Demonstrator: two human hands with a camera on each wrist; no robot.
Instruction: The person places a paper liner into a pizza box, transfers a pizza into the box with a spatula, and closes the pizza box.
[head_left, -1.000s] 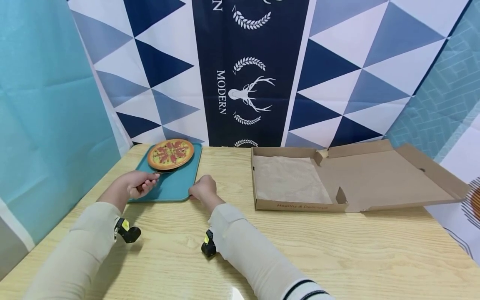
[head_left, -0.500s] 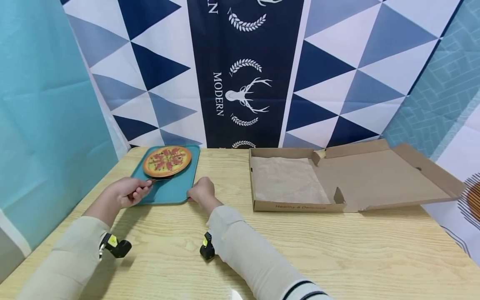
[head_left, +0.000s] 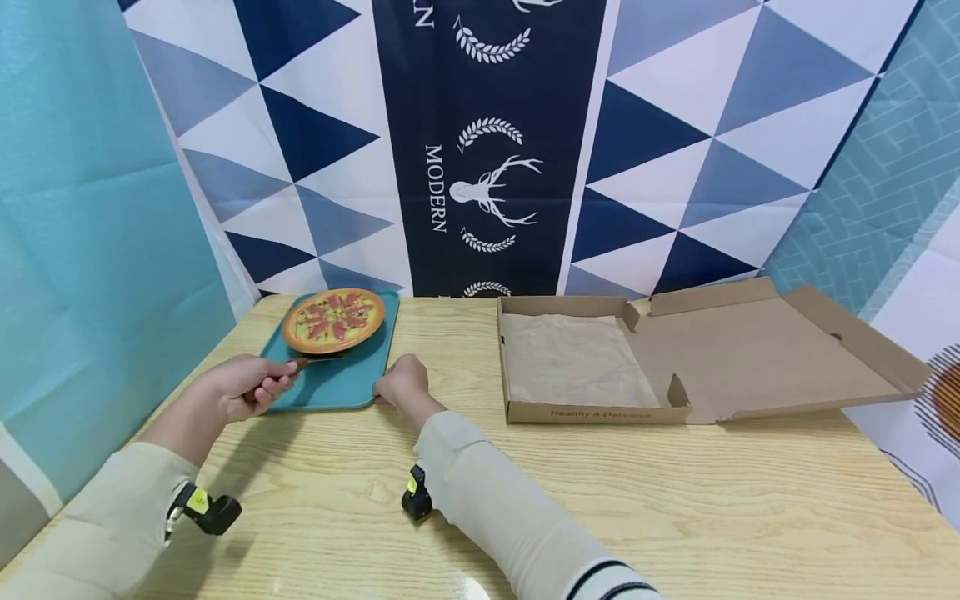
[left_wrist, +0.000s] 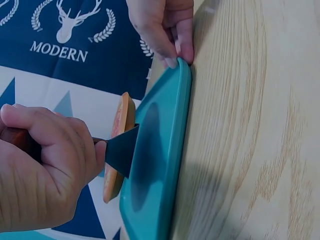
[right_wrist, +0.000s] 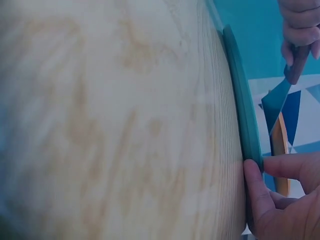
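My left hand [head_left: 251,387] grips the brown handle of a spatula [left_wrist: 121,152] with a broad, flat metal blade. The blade reaches under the near side of a round pizza [head_left: 333,321] with an orange rim and red and yellow topping. In the left wrist view the pizza is tilted above the teal tray [left_wrist: 172,165], its dark shadow falling on the tray's surface. My right hand [head_left: 405,382] pinches the tray's near right corner between thumb and fingers, as the right wrist view also shows.
To the right on the wooden table [head_left: 450,508] lies a cardboard pizza box [head_left: 592,413], lid folded out to the right. Brown paper [head_left: 577,358] lines its base. A patterned cloth [head_left: 487,192] hangs behind the table, and a light blue one [head_left: 105,233] at the left.
The pizza has come down and slightly left, then risen a little over the last half second. My left hand has drawn left and toward me with the spatula. My right hand stays at the tray corner.
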